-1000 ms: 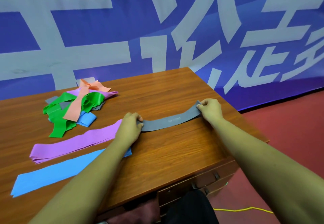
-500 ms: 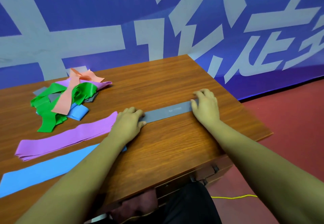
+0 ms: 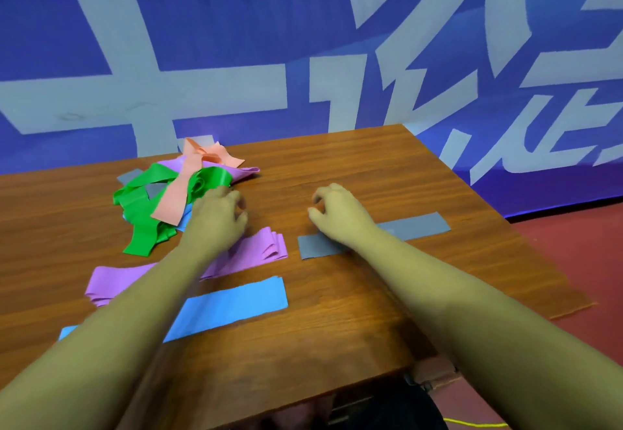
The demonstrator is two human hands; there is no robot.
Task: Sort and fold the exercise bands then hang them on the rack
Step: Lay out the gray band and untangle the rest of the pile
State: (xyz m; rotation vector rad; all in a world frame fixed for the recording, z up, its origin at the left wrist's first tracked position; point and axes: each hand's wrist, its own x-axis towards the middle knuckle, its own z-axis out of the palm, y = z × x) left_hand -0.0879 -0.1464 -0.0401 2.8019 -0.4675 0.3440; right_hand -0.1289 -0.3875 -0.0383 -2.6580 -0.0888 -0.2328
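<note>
A grey band (image 3: 418, 228) lies flat on the wooden table (image 3: 354, 166), partly under my right forearm. A purple band (image 3: 259, 250) and a blue band (image 3: 236, 305) lie flat in front of it to the left. A tangled pile (image 3: 175, 193) of green, peach, purple, grey and blue bands sits at the back left. My left hand (image 3: 219, 214) is at the pile's right edge, fingers curled, holding nothing I can see. My right hand (image 3: 340, 210) hovers above the bare wood beyond the grey band, fingers loosely apart and empty. No rack is in view.
A blue banner with large white characters (image 3: 303, 59) hangs right behind the table. Red floor (image 3: 573, 244) lies to the right, past the table's right edge. A yellow cord (image 3: 478, 424) runs on the floor near the bottom.
Both hands let go of the grey band, which now lies flat. My left hand moved back-left to the pile; my right hand moved left, off the band's end.
</note>
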